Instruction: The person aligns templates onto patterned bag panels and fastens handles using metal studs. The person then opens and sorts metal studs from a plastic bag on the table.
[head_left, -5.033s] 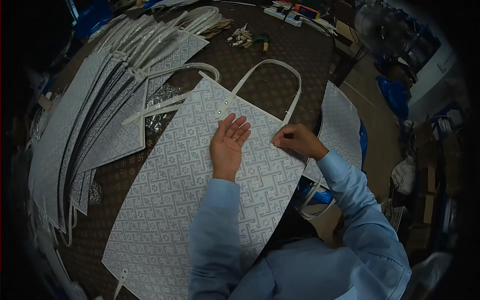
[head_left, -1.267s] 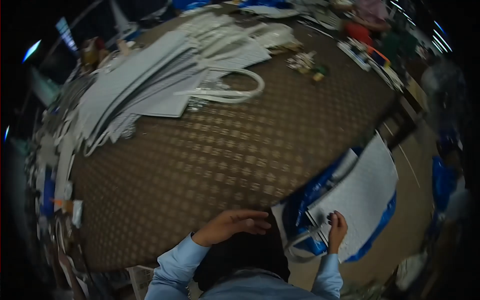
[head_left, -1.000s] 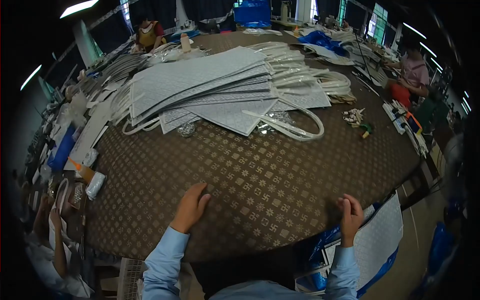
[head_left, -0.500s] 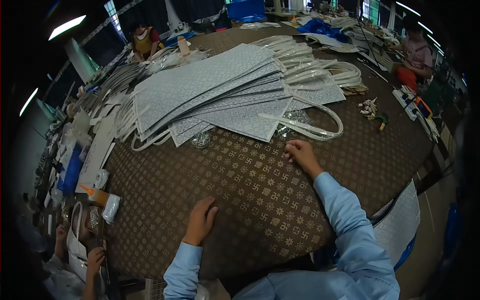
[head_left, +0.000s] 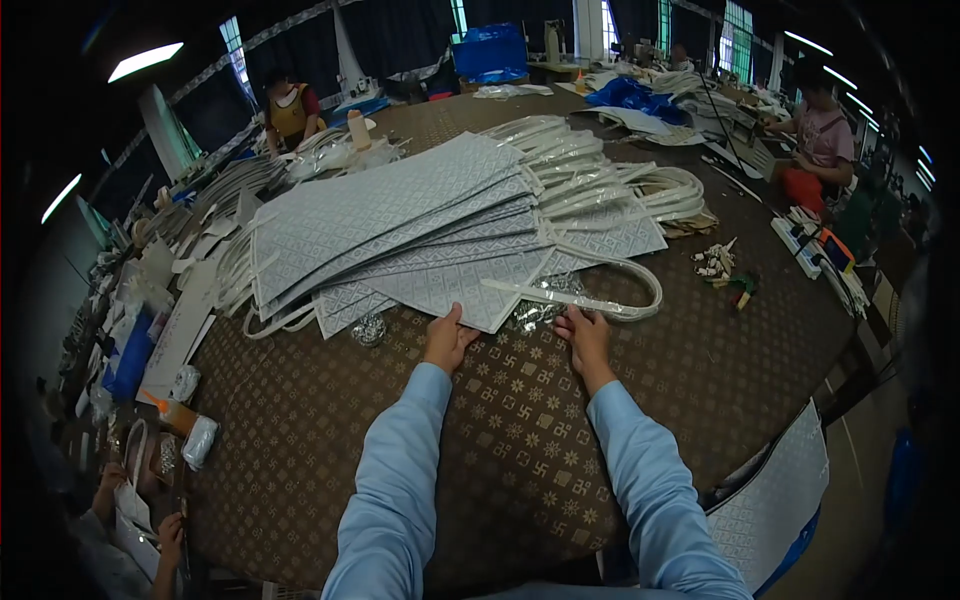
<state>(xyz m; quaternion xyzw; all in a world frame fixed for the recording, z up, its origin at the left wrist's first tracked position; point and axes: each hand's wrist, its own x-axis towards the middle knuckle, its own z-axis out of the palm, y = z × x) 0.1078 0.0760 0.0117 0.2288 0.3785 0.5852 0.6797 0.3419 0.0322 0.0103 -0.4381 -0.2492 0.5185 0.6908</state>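
A stack of pale, silver-patterned bag panels (head_left: 390,205) with white strap handles lies across the table. At the near edge of the lowest panel (head_left: 455,285) is my left hand (head_left: 450,342), its thumb spread apart from the fingers and touching the edge. My right hand (head_left: 587,342) has curled fingers just below a white strap handle (head_left: 625,308), next to a clear packet of small shiny pieces (head_left: 535,313). What its fingertips hold, if anything, is hidden. A second small clear packet (head_left: 368,330) sits left of my left hand.
The brown patterned table (head_left: 480,480) extends around me. An orange-tipped glue bottle (head_left: 172,412) and a wrapped white bundle (head_left: 200,442) stand at left. Small white pieces (head_left: 715,262) and a green-handled tool (head_left: 745,290) lie right. Other people work around the table.
My left hand has moved forward from the bare tabletop to the panel's near edge. My right hand has come closer to the strap handle and packet. The camera view has shifted.
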